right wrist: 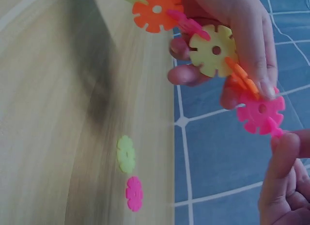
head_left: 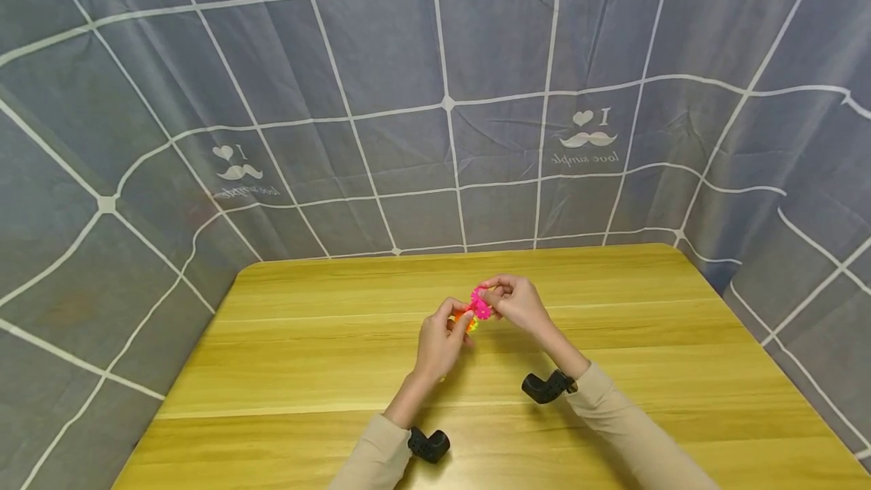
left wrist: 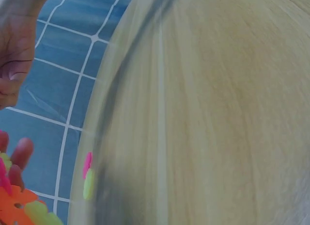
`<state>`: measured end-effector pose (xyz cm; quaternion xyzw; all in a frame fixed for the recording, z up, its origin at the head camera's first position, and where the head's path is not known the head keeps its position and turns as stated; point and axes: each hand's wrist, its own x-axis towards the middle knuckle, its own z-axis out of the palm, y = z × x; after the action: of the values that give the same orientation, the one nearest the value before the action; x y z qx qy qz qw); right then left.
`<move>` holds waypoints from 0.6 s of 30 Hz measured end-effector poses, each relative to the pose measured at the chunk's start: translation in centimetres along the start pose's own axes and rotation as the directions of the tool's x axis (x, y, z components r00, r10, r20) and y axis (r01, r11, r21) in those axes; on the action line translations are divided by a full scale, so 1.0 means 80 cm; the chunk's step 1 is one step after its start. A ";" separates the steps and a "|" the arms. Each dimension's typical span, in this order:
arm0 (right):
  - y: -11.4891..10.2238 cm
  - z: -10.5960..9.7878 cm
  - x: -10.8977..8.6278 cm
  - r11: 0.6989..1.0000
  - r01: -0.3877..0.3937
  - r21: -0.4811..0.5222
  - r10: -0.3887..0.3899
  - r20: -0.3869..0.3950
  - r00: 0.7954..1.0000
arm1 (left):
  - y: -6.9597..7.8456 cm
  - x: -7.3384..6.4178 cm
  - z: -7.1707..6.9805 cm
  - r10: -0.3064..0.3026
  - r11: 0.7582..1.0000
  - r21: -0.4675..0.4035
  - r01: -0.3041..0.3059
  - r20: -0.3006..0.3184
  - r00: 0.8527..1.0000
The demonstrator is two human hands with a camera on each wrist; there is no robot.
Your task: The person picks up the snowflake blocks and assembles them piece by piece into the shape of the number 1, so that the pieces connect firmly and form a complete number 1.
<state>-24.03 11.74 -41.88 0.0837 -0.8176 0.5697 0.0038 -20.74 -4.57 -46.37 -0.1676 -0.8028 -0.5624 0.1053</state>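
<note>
Nearest come two beige sleeves (head_left: 633,429), each with a black wrist camera (head_left: 430,445) at the cuff, reaching over the wood-grain table (head_left: 272,376). Farther out, the left hand (head_left: 438,342) has thumb and forefinger clamped on a chain of slotted flower discs (right wrist: 206,57), around where an edge-on orange disc (right wrist: 242,79) meets a face-on pink disc (right wrist: 253,114); its other fingers are loosely apart behind the chain. The right hand (head_left: 520,305), to the right and slightly farther off, pinches a pink end disc (right wrist: 274,128) between thumb and forefinger. The relation that seems to count is here: the end disc sits roughly crosswise to its pink neighbour, touching its rim; how deep the slots engage cannot be told. The chain's long axis runs from the right hand leftward, dropping nearer past the left. The right hand is the nearer to the end disc. A loose yellow-green disc (right wrist: 125,163) and, right of it, a loose pink disc (right wrist: 133,193) lie on the table, held by neither.
</note>
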 end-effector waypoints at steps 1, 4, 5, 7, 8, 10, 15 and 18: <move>0.000 0.000 0.001 1.000 -0.004 -0.005 0.004 0.006 1.000 | 0.000 0.000 -0.001 -0.005 1.000 0.017 0.005 0.000 1.000; 0.000 -0.001 0.003 1.000 -0.014 -0.021 0.014 0.025 1.000 | 0.000 0.000 -0.003 -0.026 0.997 0.071 0.026 -0.008 1.000; 0.000 -0.001 0.003 1.000 -0.012 -0.024 0.013 0.029 1.000 | 0.000 0.001 -0.004 -0.034 0.996 0.081 0.035 -0.011 0.999; -0.001 -0.003 0.004 1.000 -0.010 -0.028 0.011 0.035 0.999 | 0.000 0.001 -0.005 -0.052 0.995 0.083 0.053 -0.014 0.999; -0.001 -0.003 0.003 1.000 -0.008 -0.028 0.009 0.039 0.999 | 0.000 0.001 -0.005 -0.060 0.995 0.077 0.061 -0.015 0.998; -0.002 -0.005 0.003 1.000 -0.001 -0.028 0.002 0.049 0.999 | 0.001 0.000 -0.006 -0.078 0.996 0.049 0.079 -0.010 0.997; 0.002 -0.005 0.005 1.000 0.000 -0.022 0.002 0.077 0.997 | -0.001 -0.003 -0.009 -0.121 0.992 -0.022 0.121 0.004 0.993; 0.008 -0.005 0.008 0.999 -0.010 -0.032 0.013 0.071 0.997 | -0.003 -0.004 -0.011 -0.134 0.990 -0.037 0.134 -0.002 0.991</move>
<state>-24.83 12.27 -42.27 0.0991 -0.8264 0.5536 -0.0272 -20.57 -5.48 -46.36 -0.1139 -0.8015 -0.5833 0.0662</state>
